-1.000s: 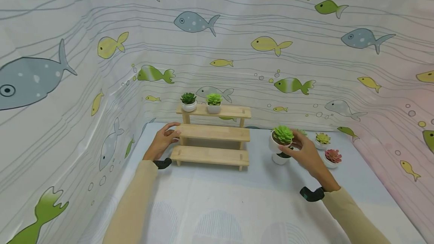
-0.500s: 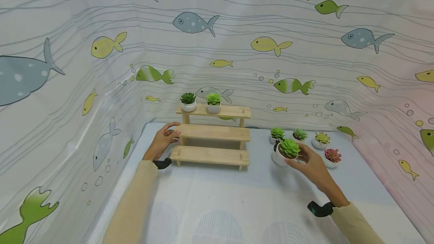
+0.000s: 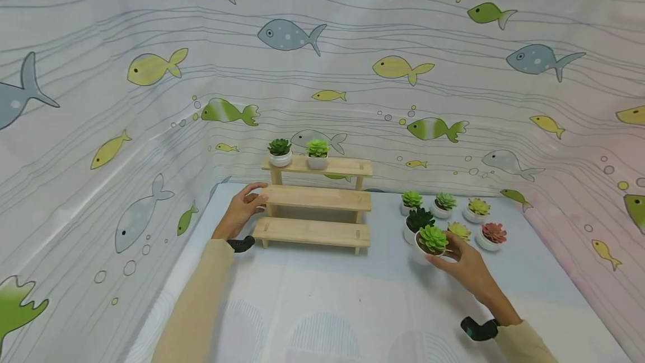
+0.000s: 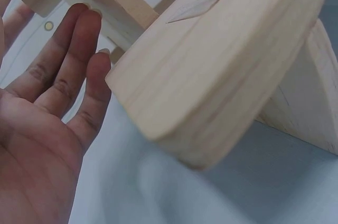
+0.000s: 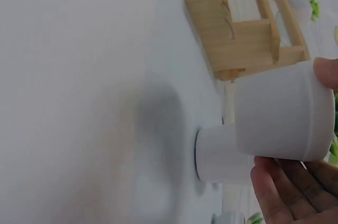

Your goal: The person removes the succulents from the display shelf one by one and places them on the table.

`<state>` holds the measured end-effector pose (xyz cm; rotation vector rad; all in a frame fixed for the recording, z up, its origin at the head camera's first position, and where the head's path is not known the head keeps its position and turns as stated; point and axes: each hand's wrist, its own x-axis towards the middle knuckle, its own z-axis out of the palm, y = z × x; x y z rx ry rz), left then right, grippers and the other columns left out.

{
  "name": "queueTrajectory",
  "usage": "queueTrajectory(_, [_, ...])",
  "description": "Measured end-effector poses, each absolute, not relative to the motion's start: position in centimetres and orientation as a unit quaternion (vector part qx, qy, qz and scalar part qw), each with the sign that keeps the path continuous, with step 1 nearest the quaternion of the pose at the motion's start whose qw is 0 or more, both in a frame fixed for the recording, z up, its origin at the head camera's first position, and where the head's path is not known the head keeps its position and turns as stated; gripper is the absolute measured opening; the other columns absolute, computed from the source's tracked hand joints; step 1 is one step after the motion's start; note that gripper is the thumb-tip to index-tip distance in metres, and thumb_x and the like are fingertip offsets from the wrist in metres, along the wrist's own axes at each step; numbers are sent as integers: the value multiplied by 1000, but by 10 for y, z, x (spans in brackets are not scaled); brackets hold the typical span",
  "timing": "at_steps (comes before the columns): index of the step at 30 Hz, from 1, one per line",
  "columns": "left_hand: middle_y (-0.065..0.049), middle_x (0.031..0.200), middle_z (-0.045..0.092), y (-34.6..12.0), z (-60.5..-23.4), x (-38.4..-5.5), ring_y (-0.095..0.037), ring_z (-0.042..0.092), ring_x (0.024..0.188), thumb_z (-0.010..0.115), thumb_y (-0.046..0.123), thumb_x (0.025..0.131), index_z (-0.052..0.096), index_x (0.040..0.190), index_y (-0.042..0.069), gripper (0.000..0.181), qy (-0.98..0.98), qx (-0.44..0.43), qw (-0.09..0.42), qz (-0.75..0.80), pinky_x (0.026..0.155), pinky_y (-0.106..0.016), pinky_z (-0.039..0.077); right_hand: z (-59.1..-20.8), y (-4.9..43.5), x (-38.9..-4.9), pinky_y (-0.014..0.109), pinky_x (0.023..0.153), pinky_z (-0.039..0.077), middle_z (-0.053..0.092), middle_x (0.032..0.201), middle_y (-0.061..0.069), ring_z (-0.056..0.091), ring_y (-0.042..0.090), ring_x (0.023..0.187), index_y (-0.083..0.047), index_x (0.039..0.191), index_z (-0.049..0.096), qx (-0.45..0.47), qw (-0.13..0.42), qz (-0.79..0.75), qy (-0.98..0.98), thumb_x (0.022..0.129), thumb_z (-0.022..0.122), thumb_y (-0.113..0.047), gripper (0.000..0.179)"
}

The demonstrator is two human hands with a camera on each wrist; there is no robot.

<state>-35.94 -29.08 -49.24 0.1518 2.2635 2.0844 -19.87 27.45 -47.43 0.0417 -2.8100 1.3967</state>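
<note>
At the left end of the three-tier wooden display shelf [image 3: 314,231], my left hand [image 3: 241,209] pinches the middle tier between thumb and index finger. In the left wrist view the other fingers [image 4: 79,49] of that hand are loosely bent beside the wood. My right hand [image 3: 470,269] grips the rim of a white pot with a light green succulent [image 3: 432,238]. The right wrist view shows this pot [image 5: 280,113] raised off the table, thumb on one side and fingers on the other. Right behind it stands a dark green succulent [image 3: 419,219] in a white pot.
On the top tier stand a dark green succulent [image 3: 280,153] and a bright green one [image 3: 317,153], both in white pots. Several more potted succulents stand at the table's back right, including a red one [image 3: 490,236]. A fish-printed curtain [image 3: 353,43] surrounds the table [image 3: 322,296].
My right hand has brought the potted light green succulent toward me and slightly right, uncovering the dark green one and others behind. My left hand has stayed at the shelf.
</note>
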Motion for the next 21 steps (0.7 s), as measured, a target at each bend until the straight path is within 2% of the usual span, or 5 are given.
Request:
queueTrajectory(6, [-8, 106, 67, -289, -492, -358, -24, 63, 101, 78, 39, 93, 57, 144, 21, 58, 739, 55, 23, 672, 93, -45, 55, -490, 278, -194, 50, 97, 53, 52, 145, 28, 58, 42, 127, 2, 158, 31, 5, -18, 452, -892, 89, 80, -48, 98])
queueTrajectory(13, [-7, 104, 67, -289, -493, -358, -25, 63, 101, 77, 38, 94, 56, 144, 22, 56, 741, 55, 25, 669, 96, -48, 54, -499, 275, -189, 45, 98, 54, 51, 146, 29, 58, 42, 127, 4, 155, 35, -1, -38, 446, -894, 88, 81, -49, 97])
queueTrajectory(21, [-6, 106, 67, -289, -493, -357, -25, 63, 102, 77, 38, 94, 56, 144, 23, 56, 740, 52, 27, 670, 98, -51, 52, -506, 275, -186, 43, 101, 52, 52, 145, 28, 57, 40, 128, 2, 153, 38, -1, -31, 443, -896, 88, 81, -48, 93])
